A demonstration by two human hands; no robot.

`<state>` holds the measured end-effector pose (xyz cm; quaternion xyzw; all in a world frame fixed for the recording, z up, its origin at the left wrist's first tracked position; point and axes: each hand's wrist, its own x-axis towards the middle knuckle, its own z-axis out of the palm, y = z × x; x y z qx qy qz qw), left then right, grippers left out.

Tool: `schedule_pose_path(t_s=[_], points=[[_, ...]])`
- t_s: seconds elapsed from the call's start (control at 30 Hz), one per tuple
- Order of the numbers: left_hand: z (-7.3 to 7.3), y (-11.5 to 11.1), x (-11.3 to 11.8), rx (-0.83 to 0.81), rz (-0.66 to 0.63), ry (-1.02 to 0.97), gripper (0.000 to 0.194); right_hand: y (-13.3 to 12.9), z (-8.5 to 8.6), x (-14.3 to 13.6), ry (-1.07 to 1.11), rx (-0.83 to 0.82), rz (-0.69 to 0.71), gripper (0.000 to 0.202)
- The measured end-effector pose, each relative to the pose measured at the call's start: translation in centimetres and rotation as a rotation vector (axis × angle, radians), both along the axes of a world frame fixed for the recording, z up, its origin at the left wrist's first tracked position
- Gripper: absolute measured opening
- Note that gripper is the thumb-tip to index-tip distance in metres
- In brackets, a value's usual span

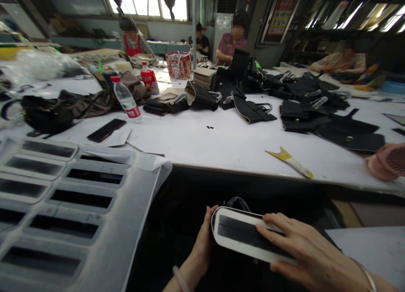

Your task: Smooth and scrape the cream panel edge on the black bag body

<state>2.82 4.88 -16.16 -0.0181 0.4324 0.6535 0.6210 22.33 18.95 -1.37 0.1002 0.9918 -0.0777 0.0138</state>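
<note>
**Stiff white-rimmed panel, gripped at its rounded end**

The long panel [236, 233], white-rimmed around a dark strip, is between the two hands, just below the near edge of the desk [190, 144]. The left hand [201, 245] is cupped around its rounded end, holding it. The right hand [303, 250] lies across the other end, fingers spread wide over the face. A clear-wrapped handle [240, 202] loops out just behind.

The panel looks light and fairly stiff, so it should keep its shape under flat pressure; the black material around it seems softer and likely to sag. The rounded end and long edges offer the surest hold; the smooth strip may be slippery and mark easily.
</note>
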Motion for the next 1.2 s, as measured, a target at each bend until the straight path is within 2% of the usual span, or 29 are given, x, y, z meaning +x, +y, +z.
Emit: schedule_pose_path(t_s=[0.1,0.17,0.27,0.43,0.53,0.63,0.83,0.93,1.07,1.2], points=[[-0.1,0.1,0.0,-0.01,-0.014,-0.027,0.073,0.6,0.4,-0.8,-0.158,-0.18,-0.052,0.061],[-0.3,0.1,0.0,-0.022,-0.025,-0.05,0.075,1.0,0.2,-1.0,-0.199,-0.207,-0.087,0.062],[-0.5,0.0,-0.1,-0.023,-0.039,-0.047,0.075,1.3,-0.5,-0.6,-0.168,-0.158,-0.123,0.064],[-0.3,-0.3,-0.3,-0.047,-0.059,-0.016,0.073,0.8,-1.6,-0.5,-0.056,-0.13,-0.145,0.036],[-0.1,-0.4,-0.3,-0.053,-0.064,-0.012,0.075,-0.2,-2.1,-1.1,0.04,-0.074,-0.17,0.026],[0.0,-0.4,-0.2,-0.032,-0.062,-0.018,0.075,-1.0,-1.8,-2.1,0.127,-0.008,-0.185,0.023],[0.4,-0.3,-0.2,-0.041,-0.045,0.015,0.073,-1.2,-0.7,-4.6,0.063,-0.247,-0.103,0.032],[0.6,-0.3,-0.3,-0.055,-0.062,0.029,0.074,-1.1,-1.4,-5.5,0.149,-0.193,-0.018,0.035],[0.5,-0.3,-0.4,-0.031,-0.073,-0.023,0.075,-1.0,-2.8,-5.8,0.088,-0.022,0.107,0.037],[0.4,-0.2,-0.4,0.011,-0.085,-0.058,0.073,-1.1,-3.3,-5.5,0.095,0.09,0.139,0.041]])
